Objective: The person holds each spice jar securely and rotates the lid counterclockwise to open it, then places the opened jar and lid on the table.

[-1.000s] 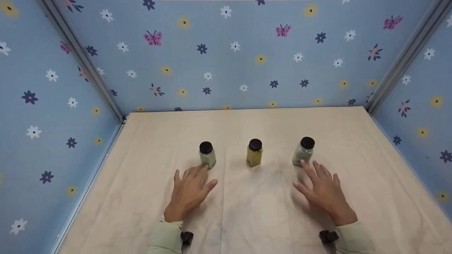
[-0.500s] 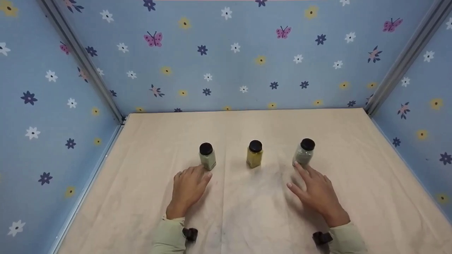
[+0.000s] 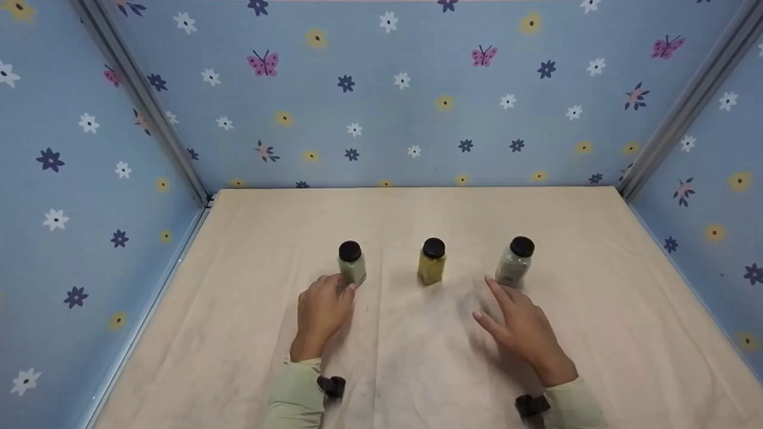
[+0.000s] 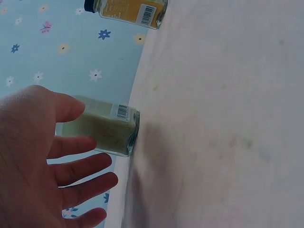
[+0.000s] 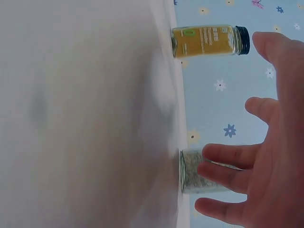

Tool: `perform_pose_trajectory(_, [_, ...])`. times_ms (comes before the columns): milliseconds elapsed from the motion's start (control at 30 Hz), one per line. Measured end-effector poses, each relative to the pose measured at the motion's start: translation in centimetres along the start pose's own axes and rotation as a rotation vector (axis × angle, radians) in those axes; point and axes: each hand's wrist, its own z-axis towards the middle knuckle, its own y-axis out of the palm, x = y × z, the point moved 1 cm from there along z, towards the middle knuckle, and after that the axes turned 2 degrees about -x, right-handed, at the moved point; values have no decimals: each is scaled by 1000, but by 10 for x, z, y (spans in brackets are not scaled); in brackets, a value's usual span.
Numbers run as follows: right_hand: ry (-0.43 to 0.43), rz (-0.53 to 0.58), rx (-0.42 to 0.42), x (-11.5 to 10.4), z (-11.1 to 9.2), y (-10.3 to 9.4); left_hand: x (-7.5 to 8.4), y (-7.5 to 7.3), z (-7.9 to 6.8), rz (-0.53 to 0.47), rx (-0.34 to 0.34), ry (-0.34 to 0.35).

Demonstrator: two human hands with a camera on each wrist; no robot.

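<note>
Three black-capped jars, upright in a row on pale cloth [image 3: 435, 369]: green jar [image 3: 354, 270] at left, yellow jar [image 3: 431, 268] at middle, speckled jar [image 3: 512, 266] at right; left hand [image 3: 323, 310], thumb now drawn in near the green jar, fingers extended, no grasp, contact uncertain; right hand [image 3: 524, 333], spread, holding nothing, shifted left toward the middle gap, so no jar appears secured; barcode [image 4: 123, 112] on green jar, label [image 5: 204, 40] on yellow, writing too blurred to read

Beige cloth-covered table [image 3: 429, 369] | standing upright, left to right: pale-green jar [image 3: 352, 269]; yellow jar [image 3: 431, 270]; grey-green jar [image 3: 513, 267]
</note>
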Motion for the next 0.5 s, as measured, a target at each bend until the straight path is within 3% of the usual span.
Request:
perform_pose_trajectory(300, [16,44,-34,-11,4,7,-3,3,4,-75,-48,-157])
perform_pose_trajectory(500, [10,52,-58,-20,7,11,-8,4,7,-105,-34,-192])
